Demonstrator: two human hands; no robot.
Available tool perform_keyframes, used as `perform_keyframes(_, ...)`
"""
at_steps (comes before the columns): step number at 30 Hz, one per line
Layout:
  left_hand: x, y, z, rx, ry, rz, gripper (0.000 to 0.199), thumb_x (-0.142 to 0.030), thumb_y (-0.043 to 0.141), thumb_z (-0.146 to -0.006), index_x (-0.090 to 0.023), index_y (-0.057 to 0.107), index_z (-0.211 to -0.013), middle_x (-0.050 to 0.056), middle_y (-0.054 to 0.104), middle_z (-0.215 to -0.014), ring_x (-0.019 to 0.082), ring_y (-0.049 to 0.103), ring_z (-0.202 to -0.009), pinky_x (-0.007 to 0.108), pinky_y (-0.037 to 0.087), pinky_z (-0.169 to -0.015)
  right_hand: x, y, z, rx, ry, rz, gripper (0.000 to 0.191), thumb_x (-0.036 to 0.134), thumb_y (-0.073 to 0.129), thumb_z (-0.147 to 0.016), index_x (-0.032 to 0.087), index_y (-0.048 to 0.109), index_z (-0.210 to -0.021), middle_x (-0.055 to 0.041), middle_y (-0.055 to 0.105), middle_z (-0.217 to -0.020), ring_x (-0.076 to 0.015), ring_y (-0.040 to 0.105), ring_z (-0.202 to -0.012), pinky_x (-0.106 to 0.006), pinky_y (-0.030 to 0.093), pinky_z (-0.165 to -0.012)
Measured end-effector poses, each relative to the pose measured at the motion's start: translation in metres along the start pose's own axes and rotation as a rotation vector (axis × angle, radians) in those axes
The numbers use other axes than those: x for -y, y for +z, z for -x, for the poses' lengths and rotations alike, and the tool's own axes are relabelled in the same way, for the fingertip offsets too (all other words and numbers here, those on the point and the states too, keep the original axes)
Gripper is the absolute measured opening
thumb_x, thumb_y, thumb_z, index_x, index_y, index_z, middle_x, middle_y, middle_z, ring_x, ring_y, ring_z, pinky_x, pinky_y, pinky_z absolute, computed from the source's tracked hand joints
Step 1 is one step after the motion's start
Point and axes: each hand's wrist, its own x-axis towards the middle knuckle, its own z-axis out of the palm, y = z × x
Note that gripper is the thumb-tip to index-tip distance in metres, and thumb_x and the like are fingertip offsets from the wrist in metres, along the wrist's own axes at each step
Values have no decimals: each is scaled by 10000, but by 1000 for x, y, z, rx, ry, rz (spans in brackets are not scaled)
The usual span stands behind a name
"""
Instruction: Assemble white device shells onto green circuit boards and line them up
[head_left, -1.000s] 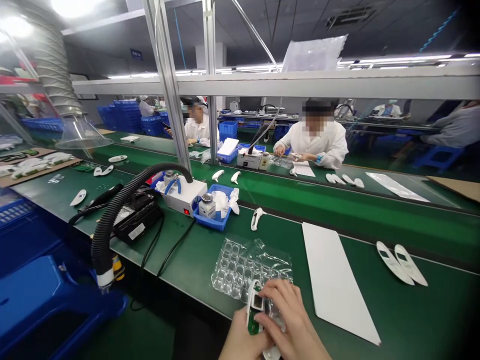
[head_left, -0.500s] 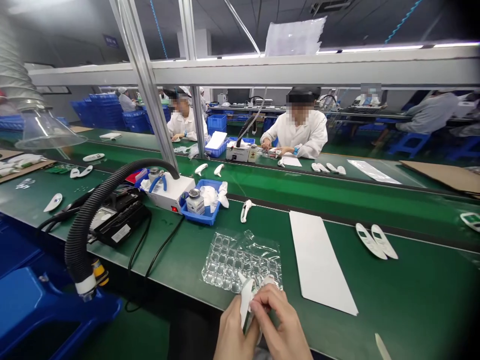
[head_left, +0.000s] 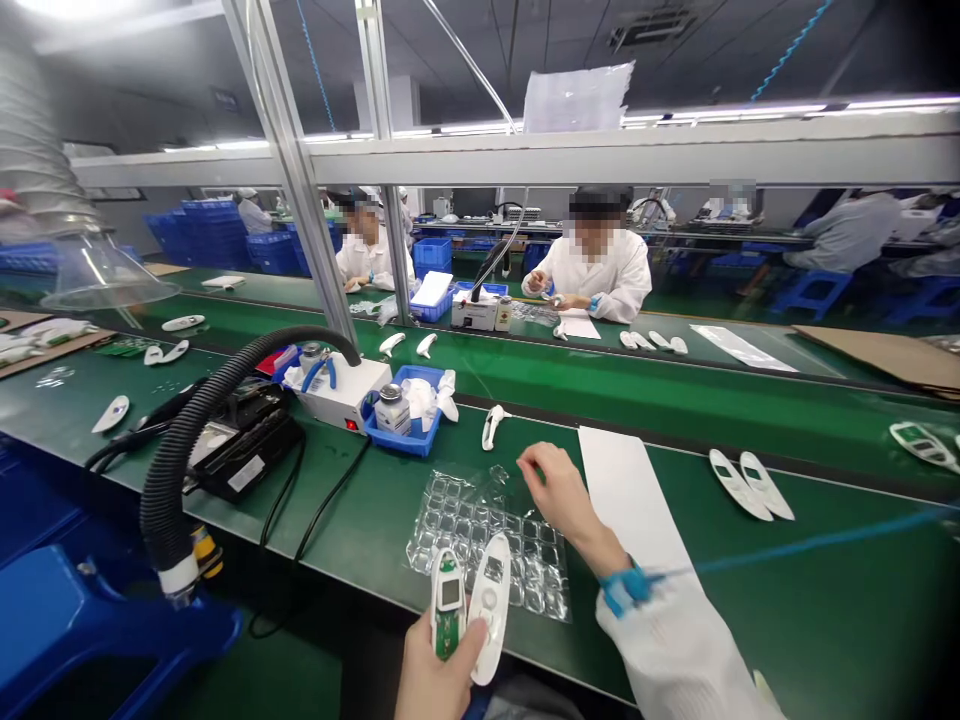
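The left hand (head_left: pixel 439 685) is low in the view, its fingers wrapped together around two white handheld device parts and clamped on both: an open housing half with a green circuit board (head_left: pixel 448 605) and a smooth closed shell (head_left: pixel 489 620), held upright side by side. Just above those fingers lies a clear plastic blister tray (head_left: pixel 487 545) on the green counter (head_left: pixel 832 610), with the shell's tip reaching over its near edge. The right hand (head_left: pixel 561 490) hangs over the tray's upper right corner, its fingers loosely bunched together around nothing visible. A blue wrist strap (head_left: pixel 622 588) circles that wrist, below a white sleeve (head_left: pixel 675 650). To the right of those fingers lies a long white sheet (head_left: pixel 630 500), and farther right a pair of white shells (head_left: pixel 739 485). Ahead of them sits a loose white part (head_left: pixel 491 427), and beyond it a blue bin (head_left: pixel 405 440) holding a small bottle (head_left: pixel 389 410) and white cloth.
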Motion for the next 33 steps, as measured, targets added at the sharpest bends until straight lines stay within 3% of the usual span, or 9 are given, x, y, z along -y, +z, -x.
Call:
perform_keyframes(2, -3, -3, 3, -11, -21, 13, 694, -651, 812, -439, -105, 681, -847, 28, 631, -566, 110, 505, -455, 207, 384, -415, -21, 19, -14, 85, -32, 22, 210, 210, 447, -917, 189, 539, -729, -71, 582, -792, -227, 527, -780, -359, 399, -750)
perform_keyframes(5, -6, -13, 5, -29, -14, -41, 652, -661, 795, -465, -111, 675, -796, -46, 491, -402, 50, 323, -326, 192, 246, -326, -34, 33, -13, 198, -57, 17, 242, 210, 449, -926, 188, 591, -732, -66, 603, -802, -211, 562, -761, -324, 427, -718)
perform_keyframes(10, -5, -31, -3, -97, 42, -67, 570, -659, 771, -512, -138, 628, -692, -90, 385, -337, 35, 277, -285, 177, 203, -306, -18, 34, 0, 299, -57, 3, 271, 240, 431, -965, 197, 663, -831, -59, 624, -886, -204, 585, -826, -309, 429, -768)
perform_keyframes(14, -9, -31, -7, -129, 88, -59, 518, -618, 778, -537, -153, 580, -650, -96, 392, -349, 35, 304, -274, 161, 213, -299, 1, 57, -14, 353, -8, -6, 204, 168, 483, -922, 197, 681, -876, -44, 656, -894, -177, 608, -811, -257, 432, -738)
perform_keyframes(18, -16, -29, -7, -160, 133, -33, 491, -593, 781, -555, -160, 573, -656, -86, 417, -347, 55, 343, -283, 171, 274, -300, 13, 87, -31, 358, 110, 54, 152, 185, 571, -866, 176, 665, -746, -49, 679, -781, -197, 621, -756, -260, 394, -649)
perform_keyframes(21, -19, -34, -6, -178, 144, 0, 510, -611, 780, -542, -155, 582, -658, -68, 451, -363, 78, 382, -307, 195, 340, -313, 17, 97, -31, 332, 186, 106, 142, 205, 615, -837, 173, 641, -701, -58, 675, -741, -215, 621, -721, -266, 342, -589)
perform_keyframes(24, -21, -42, -5, -183, 164, 0, 528, -622, 774, -546, -143, 586, -664, -62, 459, -374, 80, 388, -325, 200, 352, -322, 22, 97, -23, 290, 200, 122, 140, 201, 585, -855, 178, 610, -719, -46, 665, -739, -203, 614, -703, -260, 327, -579)
perform_keyframes(28, -21, -49, -5, -185, 166, 4, 506, -596, 765, -588, -131, 592, -692, -76, 439, -381, 66, 371, -342, 189, 344, -344, 35, 92, -8, 232, 120, 132, 163, 225, 468, -920, 192, 567, -795, -44, 638, -808, -205, 599, -736, -270, 322, -599)
perform_keyframes(33, -17, -54, -6, -169, 175, 9, 466, -567, 743, -644, -137, 582, -719, -80, 442, -406, 65, 380, -354, 185, 338, -355, 48, 87, 1, 164, 44, 121, 235, 279, 357, -947, 196, 534, -818, -58, 589, -842, -201, 554, -649, -290, 288, -559)
